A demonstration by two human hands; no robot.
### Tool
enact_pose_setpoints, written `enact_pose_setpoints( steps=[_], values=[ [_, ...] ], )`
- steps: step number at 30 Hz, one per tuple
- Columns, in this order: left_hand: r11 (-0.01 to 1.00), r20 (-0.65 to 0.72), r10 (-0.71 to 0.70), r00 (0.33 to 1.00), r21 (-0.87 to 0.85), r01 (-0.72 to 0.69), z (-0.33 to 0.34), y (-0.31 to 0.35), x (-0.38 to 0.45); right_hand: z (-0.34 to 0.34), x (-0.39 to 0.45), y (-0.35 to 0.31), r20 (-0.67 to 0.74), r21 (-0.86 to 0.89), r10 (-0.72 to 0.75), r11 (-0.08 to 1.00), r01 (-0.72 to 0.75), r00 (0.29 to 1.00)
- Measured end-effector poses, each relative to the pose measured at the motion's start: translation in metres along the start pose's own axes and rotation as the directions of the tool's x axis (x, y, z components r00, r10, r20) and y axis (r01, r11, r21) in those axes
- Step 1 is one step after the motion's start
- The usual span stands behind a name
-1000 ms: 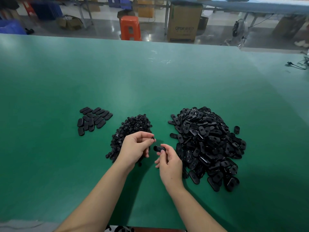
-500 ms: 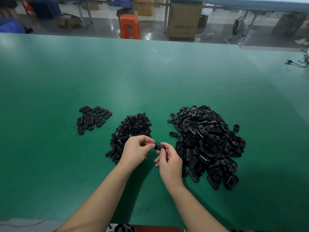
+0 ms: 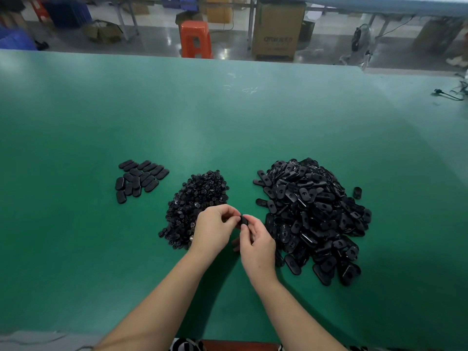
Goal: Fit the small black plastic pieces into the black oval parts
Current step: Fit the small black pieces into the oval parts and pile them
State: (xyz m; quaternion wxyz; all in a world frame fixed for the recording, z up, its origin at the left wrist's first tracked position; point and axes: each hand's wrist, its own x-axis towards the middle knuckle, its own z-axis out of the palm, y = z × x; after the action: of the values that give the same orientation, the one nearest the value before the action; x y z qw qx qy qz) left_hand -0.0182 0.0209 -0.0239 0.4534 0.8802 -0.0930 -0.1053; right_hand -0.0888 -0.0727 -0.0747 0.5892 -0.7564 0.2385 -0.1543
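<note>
The right hand (image 3: 257, 243) pinches one oval part (image 3: 244, 220) between thumb and fingertips, above the worktop (image 3: 76, 249) and between the two large heaps. The left hand (image 3: 215, 228) meets it from the left, its fingers curled with the tips against the same part. The grip of the left hand appears to pinch a small piece, but that piece is hidden between the fingers and cannot be confirmed.

The deciding relation: the oval part lies at the fingertips of both hands, just right of the left fingertips and just up and left of the right palm. Its long axis cannot be told, since only one end shows past the fingers. The recess that receives the piece likely faces the left hand, so the press would run left to right.

Supply positions:
- Small pieces (image 3: 196, 206) lie heaped just beyond the left hand, partly under it.
- Loose oval parts (image 3: 314, 216) form the large heap beside the right hand.
- Finished ovals (image 3: 139, 179) lie flat in a group farther left, nearer the left hand for set-down.

Judged state: one fit is in hand; most of the stock remains.
</note>
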Motion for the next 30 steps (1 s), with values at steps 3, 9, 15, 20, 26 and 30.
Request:
enact_pose_setpoints(
  steps=[3, 9, 15, 20, 26, 30],
  values=[
    [0.999, -0.02, -0.008, 1.0, 0.039, 0.009, 0.001, 0.002, -0.001, -0.001, 0.0, -0.002, 0.002, 0.0, -0.002, 1.0, 0.002, 1.0],
    [0.998, -0.025, -0.013, 1.0, 0.056, 0.014, 0.0, 0.003, 0.001, -0.001, -0.001, -0.004, 0.004, 0.007, -0.007, 1.0, 0.007, 1.0],
    [0.998, -0.022, -0.003, 1.0, 0.066, 0.005, 0.0, 0.004, 0.0, -0.002, 0.001, -0.002, -0.008, -0.022, -0.019, 1.0, 0.019, 1.0],
    [0.996, -0.013, 0.043, 0.999, 0.082, -0.042, 0.002, 0.003, -0.003, -0.003, 0.002, -0.001, -0.007, -0.047, -0.029, 0.998, 0.029, 1.0],
    [0.938, 0.029, 0.219, 0.975, 0.269, -0.219, 0.006, 0.005, -0.006, -0.002, 0.002, 0.001, -0.035, -0.015, -0.001, 1.0, 0.0, 0.999],
    [0.901, 0.078, 0.281, 0.957, 0.323, -0.291, 0.007, 0.006, -0.014, -0.002, 0.003, -0.001, -0.067, 0.055, 0.015, 0.998, -0.011, 0.998]
  ],
)
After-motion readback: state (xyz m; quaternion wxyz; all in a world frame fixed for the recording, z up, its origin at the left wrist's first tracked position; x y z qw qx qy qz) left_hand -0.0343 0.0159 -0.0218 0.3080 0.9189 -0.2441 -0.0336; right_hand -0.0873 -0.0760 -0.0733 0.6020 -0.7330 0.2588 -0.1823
